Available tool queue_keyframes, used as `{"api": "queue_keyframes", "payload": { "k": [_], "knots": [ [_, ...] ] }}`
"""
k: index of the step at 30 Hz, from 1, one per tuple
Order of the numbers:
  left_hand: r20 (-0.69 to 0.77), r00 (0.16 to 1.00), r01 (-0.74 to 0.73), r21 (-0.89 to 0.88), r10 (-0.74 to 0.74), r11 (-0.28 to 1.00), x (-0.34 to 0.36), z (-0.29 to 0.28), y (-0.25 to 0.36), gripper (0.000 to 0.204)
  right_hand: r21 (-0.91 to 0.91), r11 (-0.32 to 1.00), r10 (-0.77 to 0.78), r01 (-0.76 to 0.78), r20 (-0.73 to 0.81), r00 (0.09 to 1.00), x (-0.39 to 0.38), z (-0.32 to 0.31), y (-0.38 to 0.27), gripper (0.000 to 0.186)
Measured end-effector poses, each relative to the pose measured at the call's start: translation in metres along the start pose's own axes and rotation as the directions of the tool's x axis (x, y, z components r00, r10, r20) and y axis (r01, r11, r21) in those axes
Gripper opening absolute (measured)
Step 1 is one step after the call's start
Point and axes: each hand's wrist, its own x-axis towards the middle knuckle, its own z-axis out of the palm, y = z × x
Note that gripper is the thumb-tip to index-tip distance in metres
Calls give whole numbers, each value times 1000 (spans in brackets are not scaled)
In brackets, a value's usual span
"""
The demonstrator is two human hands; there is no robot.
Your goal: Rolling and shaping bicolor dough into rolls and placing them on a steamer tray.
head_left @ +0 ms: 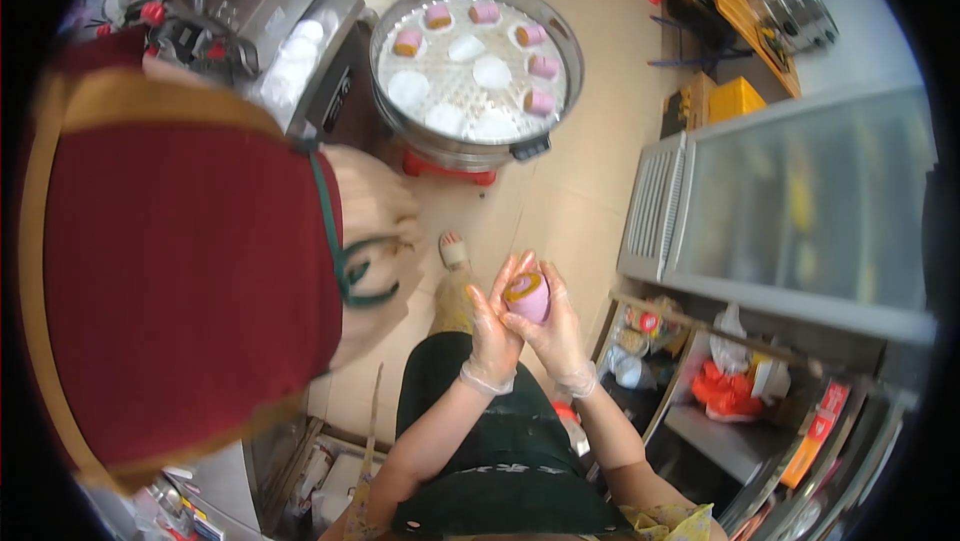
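Observation:
In front of my green apron, both my hands wear clear plastic gloves and cup one pink dough roll (531,307) with an orange-brown spiral at its end. My right hand (557,334) wraps the roll from the right, thumb across its lower side. Against its left side rests my left hand (494,326), fingers reaching up behind it. Ahead of me, a big round metal steamer (378,106) holds several similar pink rolls (484,12) standing around its far and right sides. White paper rounds (491,72) lie on its perforated base, some bare.
A person in a dark red top (190,271) stands close on my left. The steamer rests on a red stool (450,168). To my right are a glass-door cabinet (800,201) and cluttered shelves (715,431). A metal machine (270,1) stands at far left.

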Motion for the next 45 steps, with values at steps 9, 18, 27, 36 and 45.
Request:
{"api": "queue_keyframes", "payload": {
  "k": [9,18,27,36,45],
  "knots": [
    [-161,984,60,-71,-71,996,188,37,14,97,97,989,101,-108,73,992,196,-17,17,76],
    [-428,894,-32,226,129,974,270,48,26,75,151,978,131,-143,86,988,326,11,59,75],
    [-541,809,324,736,228,594,373,-21,19,45,291,817,410,-499,317,856,390,39,118,53],
    [-517,835,457,843,190,285,404,-43,18,39,335,706,519,-624,354,778,407,61,154,44],
    [-533,833,484,831,147,272,410,-65,8,40,188,805,496,-563,308,812,414,63,153,42]
  ]
}}
